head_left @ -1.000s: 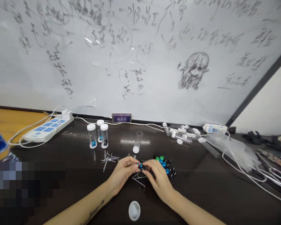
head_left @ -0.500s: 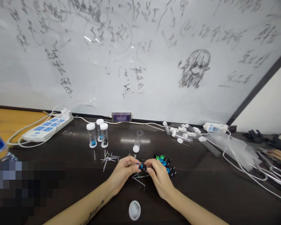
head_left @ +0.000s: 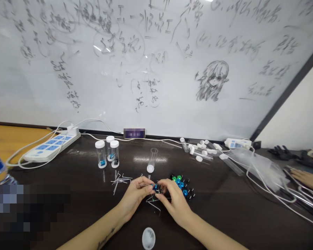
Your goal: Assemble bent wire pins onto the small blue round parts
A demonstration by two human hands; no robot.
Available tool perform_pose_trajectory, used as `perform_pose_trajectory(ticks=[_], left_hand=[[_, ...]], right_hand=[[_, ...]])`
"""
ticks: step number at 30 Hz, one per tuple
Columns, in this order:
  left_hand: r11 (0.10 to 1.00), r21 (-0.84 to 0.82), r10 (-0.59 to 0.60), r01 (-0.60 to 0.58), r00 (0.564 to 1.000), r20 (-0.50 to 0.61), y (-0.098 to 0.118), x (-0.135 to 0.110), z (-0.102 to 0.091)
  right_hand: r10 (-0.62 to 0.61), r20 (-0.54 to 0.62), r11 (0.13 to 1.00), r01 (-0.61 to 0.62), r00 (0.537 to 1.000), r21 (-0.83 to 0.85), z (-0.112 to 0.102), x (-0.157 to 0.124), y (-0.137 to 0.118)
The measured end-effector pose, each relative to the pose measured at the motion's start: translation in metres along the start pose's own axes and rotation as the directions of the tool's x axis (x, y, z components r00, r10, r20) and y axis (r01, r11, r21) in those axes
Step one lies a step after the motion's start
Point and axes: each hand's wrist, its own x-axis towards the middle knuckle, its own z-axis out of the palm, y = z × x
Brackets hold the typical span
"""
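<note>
My left hand [head_left: 135,195] and my right hand [head_left: 173,201] meet over the dark table [head_left: 224,208], fingers pinched together on a small blue and black knob-like part [head_left: 157,188] between them. Thin bent metal pins [head_left: 121,180] lie just left of my hands and under them. A heap of small blue, green and black parts [head_left: 183,185] sits just right of my right hand. An uncapped clear tube [head_left: 152,160] lies behind my hands. A white cap [head_left: 149,238] rests near the front edge.
Three capped clear vials [head_left: 108,152] stand at the back left beside a white power strip [head_left: 50,147]. More tubes and caps [head_left: 202,151], plastic bags and white cables lie at the back right. Another person's hand [head_left: 307,178] rests at the far right. A whiteboard [head_left: 151,66] stands behind.
My hands stay pinched on the small part with only slight finger shifts. The view has tilted a little. The other person's hand has come further into view at the right.
</note>
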Motion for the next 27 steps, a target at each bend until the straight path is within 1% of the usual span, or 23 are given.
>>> perform_pose_trajectory(ticks=[4,10,16,23,27], left_hand=[[1.000,-0.007,-0.001,0.001,1.000,0.015,-0.0007,0.0003,-0.0004],[0.999,-0.001,-0.034,0.034,0.999,0.027,0.0020,-0.0004,0.0015],[1.000,-0.001,-0.017,0.017,1.000,0.024,0.0012,-0.0008,0.0013],[1.000,-0.010,-0.019,0.019,1.000,0.017,-0.0013,0.0010,-0.0014],[0.999,-0.025,-0.047,0.048,0.998,0.027,0.0006,0.0009,0.0000]], right_hand=[[-0.026,0.004,1.000,0.026,1.000,-0.008,0.0010,0.0016,0.0011],[0.010,0.031,1.000,-0.010,0.999,-0.021,0.0012,0.0030,0.0031],[0.052,0.030,0.998,-0.052,0.998,0.020,-0.0023,0.0006,0.0012],[0.030,0.054,0.999,-0.031,0.998,0.019,-0.0019,0.0033,0.0021],[0.037,0.077,0.999,-0.036,0.996,-0.019,-0.0014,0.0047,0.0026]])
